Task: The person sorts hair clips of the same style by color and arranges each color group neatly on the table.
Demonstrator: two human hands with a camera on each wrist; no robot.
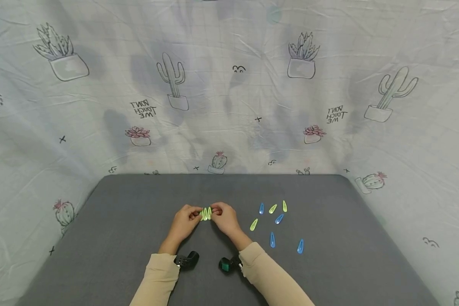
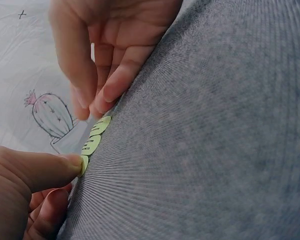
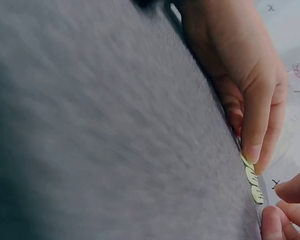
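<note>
Three yellow-green snap hair clips [image 1: 205,213] stand side by side in a short row on the grey table, between the two hands. My left hand [image 1: 183,222] pinches the leftmost clip [image 2: 84,166] with its thumb and fingers, covering part of it. At the other end of the row, my right hand [image 1: 225,217] has its fingertips close beside the rightmost clip [image 2: 104,122]. In the right wrist view its thumb and finger [image 3: 292,191] are spread apart, with nothing between them.
To the right lie loose clips: several blue ones, among them a blue clip [image 1: 272,239] and a farther-right blue clip [image 1: 300,246], and three yellow-green ones, including a tilted green clip [image 1: 254,224]. A patterned white cloth [image 1: 229,93] hangs behind the grey table [image 1: 137,191].
</note>
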